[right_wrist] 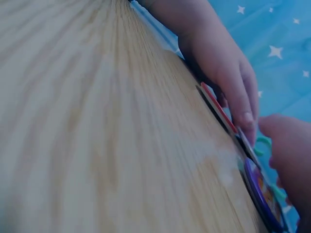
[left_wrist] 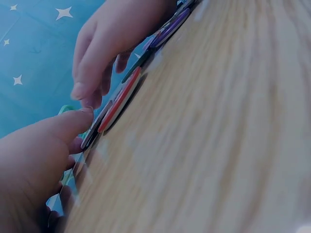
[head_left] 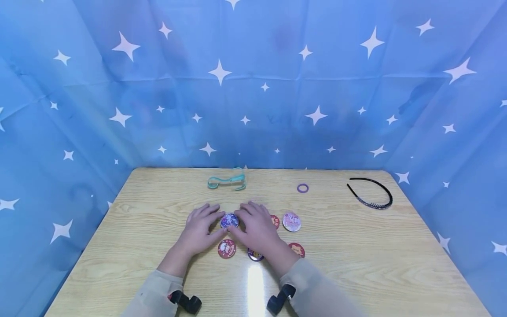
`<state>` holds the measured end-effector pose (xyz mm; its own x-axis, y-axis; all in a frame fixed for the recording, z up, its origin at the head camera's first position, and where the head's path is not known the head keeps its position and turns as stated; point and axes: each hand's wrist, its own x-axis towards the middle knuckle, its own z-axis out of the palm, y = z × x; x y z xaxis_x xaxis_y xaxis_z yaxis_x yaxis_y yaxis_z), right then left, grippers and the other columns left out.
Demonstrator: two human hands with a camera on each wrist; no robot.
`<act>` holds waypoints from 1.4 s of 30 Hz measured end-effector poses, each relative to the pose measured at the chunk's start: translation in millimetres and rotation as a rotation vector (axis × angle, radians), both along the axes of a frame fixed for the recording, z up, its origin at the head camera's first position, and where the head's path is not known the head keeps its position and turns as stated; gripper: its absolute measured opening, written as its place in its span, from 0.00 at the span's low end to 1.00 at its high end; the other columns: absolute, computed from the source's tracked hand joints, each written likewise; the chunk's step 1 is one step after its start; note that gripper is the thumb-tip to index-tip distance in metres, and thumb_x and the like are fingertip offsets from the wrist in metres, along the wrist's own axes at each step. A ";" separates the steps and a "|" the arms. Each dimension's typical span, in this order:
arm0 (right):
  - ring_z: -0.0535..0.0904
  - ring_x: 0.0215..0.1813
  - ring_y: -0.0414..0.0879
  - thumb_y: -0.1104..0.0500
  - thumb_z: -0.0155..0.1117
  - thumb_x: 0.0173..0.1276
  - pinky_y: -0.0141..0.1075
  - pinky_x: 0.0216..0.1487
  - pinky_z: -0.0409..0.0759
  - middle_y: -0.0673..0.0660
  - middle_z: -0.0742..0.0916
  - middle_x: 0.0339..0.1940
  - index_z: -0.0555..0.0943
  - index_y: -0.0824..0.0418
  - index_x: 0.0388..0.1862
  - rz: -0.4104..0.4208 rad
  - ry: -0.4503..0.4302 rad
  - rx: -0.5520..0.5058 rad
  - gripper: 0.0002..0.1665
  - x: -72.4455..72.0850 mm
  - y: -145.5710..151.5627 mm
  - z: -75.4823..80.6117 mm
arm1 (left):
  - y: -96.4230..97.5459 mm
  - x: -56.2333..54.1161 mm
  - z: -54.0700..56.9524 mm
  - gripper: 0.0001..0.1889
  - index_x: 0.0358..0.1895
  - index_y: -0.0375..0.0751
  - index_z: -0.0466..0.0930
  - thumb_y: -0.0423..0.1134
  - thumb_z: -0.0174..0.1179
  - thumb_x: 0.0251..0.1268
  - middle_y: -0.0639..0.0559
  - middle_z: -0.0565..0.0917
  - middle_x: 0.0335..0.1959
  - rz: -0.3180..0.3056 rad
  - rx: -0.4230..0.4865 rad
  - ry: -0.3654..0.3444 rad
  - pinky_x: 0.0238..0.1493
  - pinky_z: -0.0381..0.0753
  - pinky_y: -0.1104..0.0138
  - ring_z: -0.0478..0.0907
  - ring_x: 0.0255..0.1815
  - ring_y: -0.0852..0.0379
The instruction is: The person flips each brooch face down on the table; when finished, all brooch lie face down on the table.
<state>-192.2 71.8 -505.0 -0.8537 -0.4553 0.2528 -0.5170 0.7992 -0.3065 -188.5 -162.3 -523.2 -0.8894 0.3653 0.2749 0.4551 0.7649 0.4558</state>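
Observation:
A round blue-purple badge (head_left: pixel 229 220) lies on the wooden table between the two hands. My left hand (head_left: pixel 200 229) rests at its left side, thumb and forefinger spread around that edge. At its right side is my right hand (head_left: pixel 256 226), thumb near the lower edge and forefinger near the upper. Both hands' fingers look relaxed; whether they touch the badge is hard to tell. Just below lies a red badge (head_left: pixel 227 249), its edge also visible in the left wrist view (left_wrist: pixel 120 101). A purple-rimmed badge (head_left: pixel 255 255) is partly hidden under the right forearm.
Right of the right hand lie a partly covered red badge (head_left: pixel 275 221), a pink badge (head_left: pixel 292 222) and another red badge (head_left: pixel 297 249). Farther back are a teal cord-like item (head_left: pixel 227 179), a purple ring (head_left: pixel 303 188) and a black headband (head_left: pixel 374 205). A starry blue curtain (head_left: pixel 253 101) hangs behind the table.

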 end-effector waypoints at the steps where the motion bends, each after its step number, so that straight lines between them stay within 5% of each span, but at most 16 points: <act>1: 0.69 0.79 0.61 0.31 0.59 0.78 0.61 0.79 0.60 0.59 0.80 0.73 0.84 0.53 0.67 -0.003 -0.004 -0.017 0.34 -0.2 -1.4 -0.6 | 0.3 0.0 -0.3 0.30 0.69 0.44 0.83 0.57 0.69 0.70 0.40 0.76 0.75 0.001 0.000 0.002 0.77 0.53 0.32 0.63 0.79 0.30; 42: 0.70 0.78 0.57 0.40 0.65 0.78 0.56 0.80 0.61 0.55 0.82 0.71 0.83 0.53 0.70 -0.027 -0.090 -0.082 0.29 -1.6 -2.2 -10.7 | -1.6 2.0 -2.7 0.24 0.63 0.43 0.86 0.46 0.75 0.66 0.41 0.80 0.71 0.027 0.099 0.002 0.78 0.53 0.34 0.66 0.78 0.32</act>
